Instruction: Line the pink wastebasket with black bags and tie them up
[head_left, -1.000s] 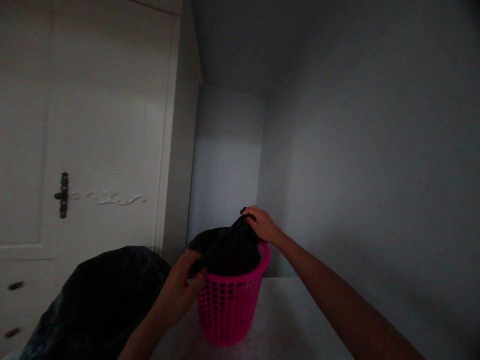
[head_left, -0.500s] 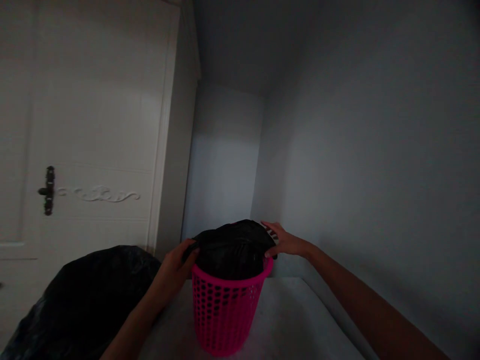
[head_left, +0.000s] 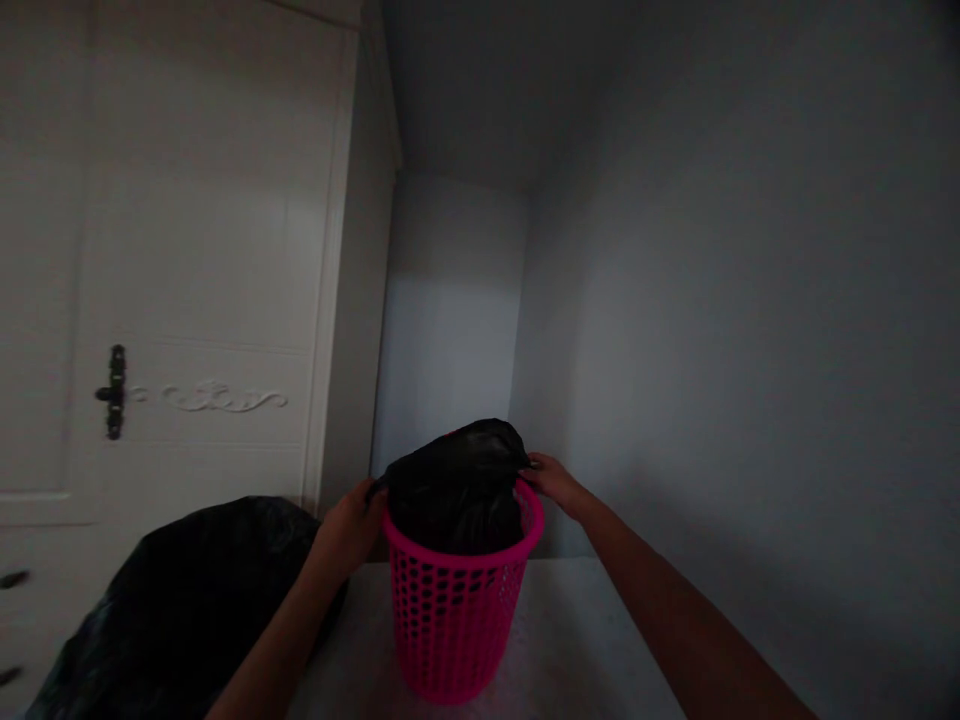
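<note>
A black plastic bag (head_left: 454, 485) bulges above the rim of a pink perforated basket (head_left: 456, 620), its lower part down inside. At the basket's left side, my left hand (head_left: 351, 528) is closed on the bag's edge. My right hand (head_left: 553, 480) pinches the opposite edge of the bag just over the right rim. The right part of the basket's mouth shows bare pink inner wall. What the bag contains is hidden.
A large, full-looking black bag (head_left: 202, 600) sits at the lower left, beside my left forearm. Behind it stands a white wardrobe (head_left: 217, 230) with a dark handle (head_left: 115, 392). The basket rests on a pale surface (head_left: 577, 640) along a grey wall (head_left: 735, 330).
The bag has risen on its right side and drawn away from the basket's right rim. My right hand has shifted slightly left and up. A striped item near it is no longer visible.
</note>
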